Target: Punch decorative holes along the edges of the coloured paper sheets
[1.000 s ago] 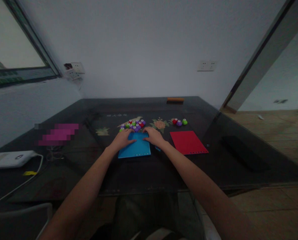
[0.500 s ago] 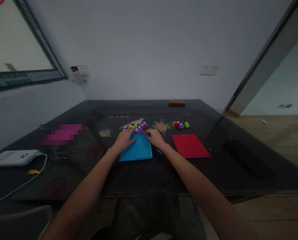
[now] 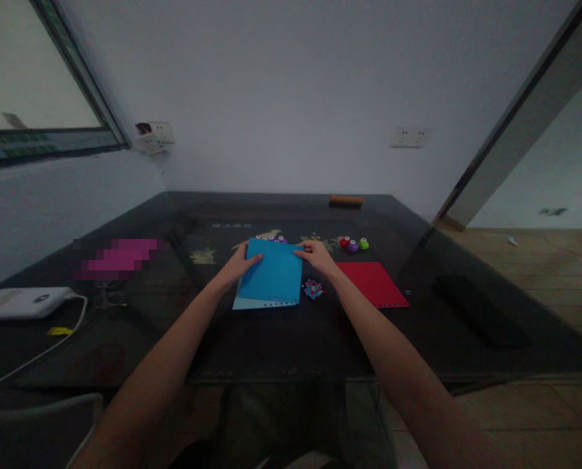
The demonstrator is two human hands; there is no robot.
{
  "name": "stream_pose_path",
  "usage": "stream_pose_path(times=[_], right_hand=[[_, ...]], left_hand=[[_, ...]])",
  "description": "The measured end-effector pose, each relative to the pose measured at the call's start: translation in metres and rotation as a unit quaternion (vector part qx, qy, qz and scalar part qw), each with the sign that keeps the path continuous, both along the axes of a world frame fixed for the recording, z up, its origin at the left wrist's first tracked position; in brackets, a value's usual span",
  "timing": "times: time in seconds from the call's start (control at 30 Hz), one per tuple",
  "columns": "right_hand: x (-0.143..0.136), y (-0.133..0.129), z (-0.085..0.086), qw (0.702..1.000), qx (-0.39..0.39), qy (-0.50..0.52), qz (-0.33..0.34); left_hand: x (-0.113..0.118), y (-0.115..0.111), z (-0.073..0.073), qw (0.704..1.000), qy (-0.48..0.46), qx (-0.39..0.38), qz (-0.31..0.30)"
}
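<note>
My left hand (image 3: 239,263) grips the upper left edge of a blue sheet (image 3: 273,272), thumb on its front. Pinching the upper right corner is my right hand (image 3: 318,255). The sheet is tilted up, with a row of holes along its near edge. Beneath it lies a paler sheet (image 3: 245,303), also with punched holes. Several small round purple toys with eyes (image 3: 278,240) show partly behind the blue sheet. A little pile of tiny blue and red pieces (image 3: 313,288) lies beside the sheets, near my right wrist.
A red sheet (image 3: 373,284) lies to the right. Behind it sit red, purple and green round toys (image 3: 353,245). A white power bank (image 3: 32,304) with a cable is at the left, and a long dark object (image 3: 479,309) at the right. A brown bar (image 3: 346,200) rests near the wall.
Both hands have lifted the far edge of the blue sheet, uncovering the paler sheet below. The raised sheet now hides most of the toy cluster, and the tiny pieces show more fully.
</note>
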State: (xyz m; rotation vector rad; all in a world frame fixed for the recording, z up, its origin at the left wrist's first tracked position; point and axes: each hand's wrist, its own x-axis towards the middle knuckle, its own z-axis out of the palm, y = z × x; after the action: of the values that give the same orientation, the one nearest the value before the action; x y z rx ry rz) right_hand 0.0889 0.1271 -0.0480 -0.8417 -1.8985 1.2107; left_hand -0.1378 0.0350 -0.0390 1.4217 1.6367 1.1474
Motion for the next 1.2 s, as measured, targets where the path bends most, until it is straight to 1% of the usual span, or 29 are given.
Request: stream_pose_path(times=[0.1,0.2,0.27,0.33,0.43,0.5,0.67,0.77,0.83,0.9,0.93,1.07,1.13,1.2], right_hand=[[0.009,0.005,0.002,0.999,-0.026,0.046,-0.01],[0.017,0.006,0.006,0.996,-0.041,0.071,-0.024],[0.021,0.007,0.01,0.994,-0.057,0.085,-0.038],[0.023,0.007,0.013,0.991,-0.073,0.103,-0.052],[0.023,0.005,0.018,0.986,-0.094,0.127,-0.058],[0.022,0.002,0.023,0.984,-0.101,0.138,-0.056],[0.019,-0.01,0.038,0.981,-0.129,0.138,-0.037],[0.024,-0.022,0.047,0.983,-0.159,0.09,0.003],[0.03,-0.033,0.049,0.984,-0.166,0.046,0.045],[0.038,-0.045,0.048,0.984,-0.155,0.013,0.086],[0.043,-0.05,0.046,0.984,-0.152,0.005,0.093],[0.063,-0.063,0.033,0.984,-0.163,0.0,0.075],[0.07,-0.065,0.026,0.984,-0.168,0.003,0.065],[0.073,-0.065,0.022,0.984,-0.167,0.01,0.064]], left_hand=[[0.006,-0.003,-0.001,0.995,-0.086,-0.024,-0.05],[0.011,-0.005,0.0,0.987,-0.13,-0.052,-0.082],[0.012,-0.007,0.0,0.986,-0.127,-0.064,-0.085],[0.013,-0.007,0.0,0.988,-0.106,-0.075,-0.086],[0.015,-0.008,-0.001,0.988,-0.083,-0.08,-0.107],[0.016,-0.009,0.0,0.989,-0.073,-0.066,-0.115],[0.02,-0.012,0.005,0.994,-0.04,-0.013,-0.101],[0.024,-0.013,0.008,0.994,-0.043,0.031,-0.091],[0.029,-0.015,0.007,0.994,-0.052,0.053,-0.084],[0.038,-0.018,0.006,0.992,-0.065,0.063,-0.086],[0.043,-0.02,0.005,0.991,-0.072,0.062,-0.089],[0.065,-0.027,0.002,0.988,-0.08,0.046,-0.126],[0.071,-0.03,0.001,0.987,-0.067,0.039,-0.143],[0.074,-0.03,0.001,0.987,-0.055,0.038,-0.144]])
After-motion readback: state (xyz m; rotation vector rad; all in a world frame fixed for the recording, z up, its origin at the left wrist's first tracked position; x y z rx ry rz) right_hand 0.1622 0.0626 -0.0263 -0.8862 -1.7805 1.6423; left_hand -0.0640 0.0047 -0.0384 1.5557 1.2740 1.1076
